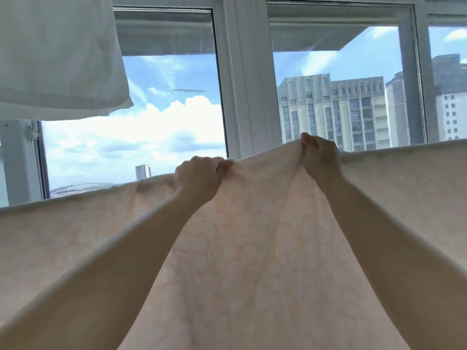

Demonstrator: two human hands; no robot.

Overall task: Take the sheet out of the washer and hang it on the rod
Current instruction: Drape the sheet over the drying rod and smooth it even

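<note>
We see one sheet (252,248), pale peach with a faint flower pattern, spread wide across the lower half of the view, its top edge running from the left border up to the right border in front of the window (242,84). We cannot make out the rod itself; the fabric hides whatever lies under that top line. We count two hands, both raised on bare forearms to the top edge. Our left hand (199,174) has its fingers curled round a bunch of the fabric at the edge, and our right hand (319,154) pinches the fabric a little higher, so the cloth rises in a peak between and under them. The two hands sit near each other, apart. One white cloth (58,54) hangs at the upper left. Beyond the glass stand several tall buildings (333,109) under a cloudy blue sky.
</note>
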